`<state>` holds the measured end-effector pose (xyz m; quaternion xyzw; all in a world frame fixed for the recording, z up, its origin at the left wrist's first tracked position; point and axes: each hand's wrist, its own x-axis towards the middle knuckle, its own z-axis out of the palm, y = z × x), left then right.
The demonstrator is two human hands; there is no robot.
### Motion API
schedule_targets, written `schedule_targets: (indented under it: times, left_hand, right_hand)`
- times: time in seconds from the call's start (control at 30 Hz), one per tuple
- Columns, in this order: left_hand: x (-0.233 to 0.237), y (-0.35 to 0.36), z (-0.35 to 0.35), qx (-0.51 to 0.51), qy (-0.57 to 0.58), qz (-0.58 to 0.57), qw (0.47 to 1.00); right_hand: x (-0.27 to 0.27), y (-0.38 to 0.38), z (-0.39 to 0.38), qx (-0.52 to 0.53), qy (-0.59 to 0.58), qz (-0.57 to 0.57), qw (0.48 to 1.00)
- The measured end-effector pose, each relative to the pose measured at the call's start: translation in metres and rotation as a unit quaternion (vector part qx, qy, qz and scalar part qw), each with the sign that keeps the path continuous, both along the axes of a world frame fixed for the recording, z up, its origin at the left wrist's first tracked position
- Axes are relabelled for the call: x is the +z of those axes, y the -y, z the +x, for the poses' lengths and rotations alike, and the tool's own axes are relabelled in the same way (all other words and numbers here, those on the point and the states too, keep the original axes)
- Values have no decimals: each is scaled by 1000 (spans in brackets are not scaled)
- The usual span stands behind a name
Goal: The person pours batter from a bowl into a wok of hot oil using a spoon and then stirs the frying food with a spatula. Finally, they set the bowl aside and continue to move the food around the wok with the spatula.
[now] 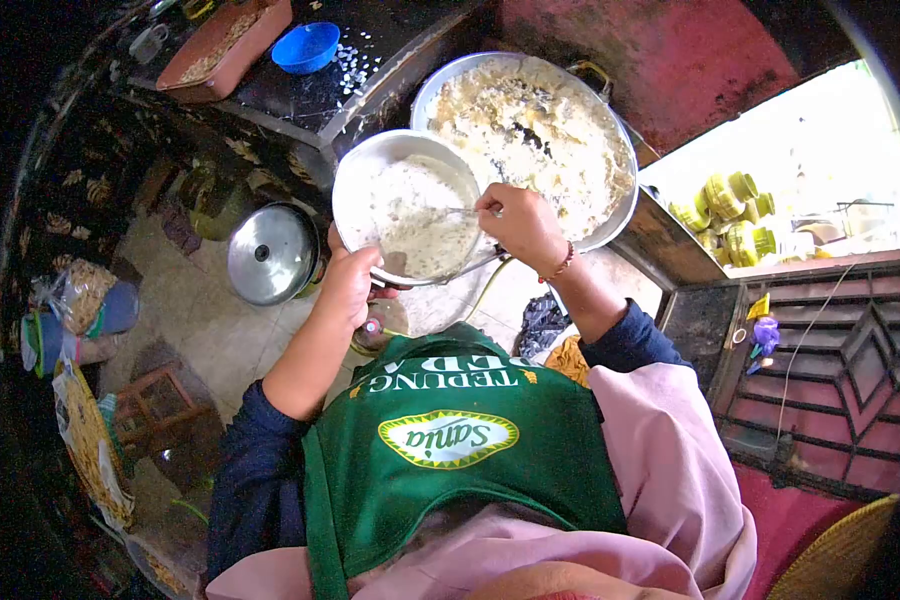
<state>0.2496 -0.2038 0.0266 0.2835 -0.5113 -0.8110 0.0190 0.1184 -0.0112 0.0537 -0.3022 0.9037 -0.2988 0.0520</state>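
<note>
My left hand (351, 281) is closed on the near-left rim of a silver metal pot (351, 185), its thumb over the edge. The pot is tilted and holds a pale, runny batter (415, 220) with small bits in it. In the pinched fingers of my right hand (522, 222) is the handle of a spoon (460, 211), whose far end dips into the batter. Behind the pot, partly covered by it and by my right hand, stands a wide metal pan (625, 205) full of pale, crumbly food (570, 130) with a dark patch near its middle.
At the back left, a blue bowl (306, 48) and a terracotta-coloured tray (196, 90) stand on the dark counter (390, 45), beside scattered white pieces. A round metal lid (273, 253) lies lower left. Several yellow-green jars (730, 205) stand by the bright opening on the right.
</note>
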Motion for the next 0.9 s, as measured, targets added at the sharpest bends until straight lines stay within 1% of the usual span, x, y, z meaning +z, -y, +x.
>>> schedule_targets:
  times: [0.03, 0.07, 0.17, 0.2, 0.27, 0.33, 0.43, 0.47, 0.57, 0.6, 0.63, 0.67, 0.7, 0.73, 0.83, 0.87, 0.9]
  left_hand:
    - [0, 0, -1, -2, 6, 4, 1000]
    - [0, 2, -2, -4, 13, 7, 1000]
    - [3, -3, -3, 14, 17, -5, 1000]
    - [4, -5, -4, 25, 15, -13, 1000]
    - [-9, 0, -7, 32, 30, 0, 999]
    - [-9, 3, -8, 38, 38, 7, 999]
    - [-7, 8, -11, 37, 35, 17, 999]
    - [-10, 10, -12, 33, 30, 25, 999]
    - [-13, 14, -15, 47, 13, 16, 999]
    - [-10, 16, -16, 47, 7, 16, 999]
    - [-9, 19, -16, 46, 2, 15, 999]
    - [-18, 27, -16, 29, 0, 42, 999]
    - [-18, 29, -16, 32, -1, 36, 999]
    - [-17, 31, -16, 36, -1, 29, 999]
    - [-16, 36, -15, 59, 4, 27, 998]
    - [-15, 38, -15, 56, -1, 26, 998]
    - [-14, 39, -16, 53, -6, 25, 998]
  right_hand:
    - [-3, -5, -1, -17, -28, -2, 999]
    - [-11, -8, -2, -13, -99, -18, 995]
    - [-20, -9, 2, 19, -184, 36, 982]
    - [-23, -8, 2, 0, -163, 20, 986]
    - [-24, -12, -1, -31, -48, -37, 998]
    - [-32, -20, -11, -53, 52, -87, 993]
    - [-30, -37, -17, -74, 120, -106, 984]
    - [-35, -44, -21, -62, 114, -127, 983]
    - [-65, -63, -32, -114, 165, -152, 968]
    - [-84, -69, -35, -119, 152, -161, 968]
    - [-95, -72, -33, -139, 113, -119, 977]
    - [-106, -76, -28, -158, 72, -76, 982]
    - [-108, -77, -22, -176, 32, -33, 983]
    - [-108, -81, -15, -186, 36, -20, 982]
    - [-100, -102, 4, -176, 7, -45, 983]
    - [-101, -112, 8, -178, -18, -25, 984]
    - [-97, -119, 12, -193, -6, -13, 981]
